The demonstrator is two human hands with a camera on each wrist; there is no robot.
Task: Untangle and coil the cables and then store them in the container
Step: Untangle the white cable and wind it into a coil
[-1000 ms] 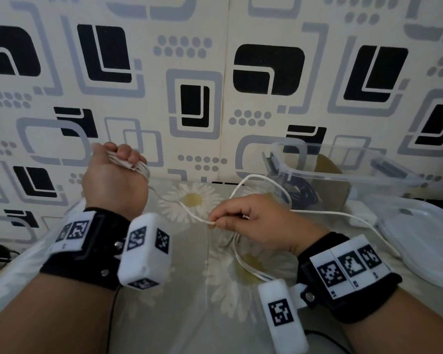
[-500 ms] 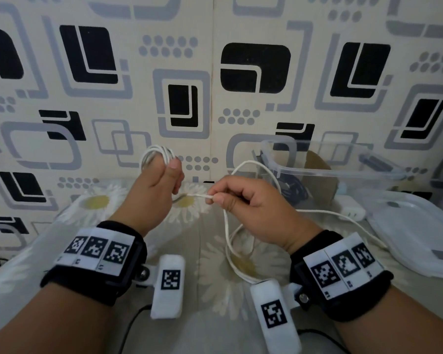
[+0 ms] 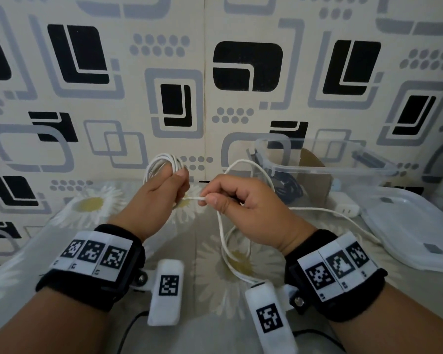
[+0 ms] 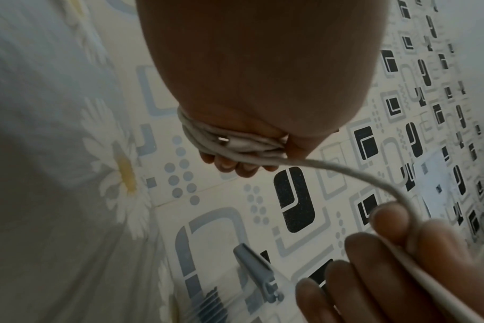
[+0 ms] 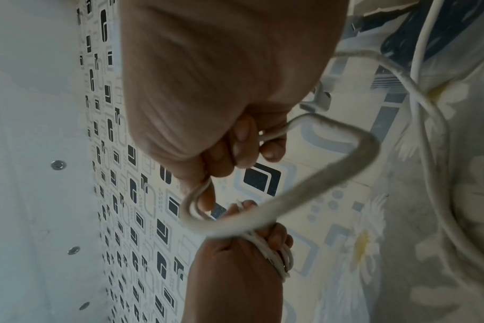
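Note:
A white cable (image 3: 221, 226) is partly wound into a coil (image 3: 161, 163) that my left hand (image 3: 164, 192) grips in a fist above the table; the left wrist view shows the loops (image 4: 235, 146) wrapped round the fingers. My right hand (image 3: 241, 200) pinches the free strand (image 3: 193, 198) just right of the left fist, thumb and forefinger closed on it. The rest of the cable trails over the cloth to a white adapter (image 3: 344, 208). The clear plastic container (image 3: 325, 164) stands at the back right with a dark cable (image 3: 289, 187) inside.
The container's lid (image 3: 420, 226) lies flat at the right edge of the table. A daisy-print cloth (image 3: 92, 203) covers the table, and a patterned wall (image 3: 174, 103) rises directly behind it. A black wire (image 3: 131, 328) runs under my left wrist.
My left hand swung from the left toward the centre and turned upright, so the coil now stands above the fist. My right hand rose slightly and now pinches the strand close beside it.

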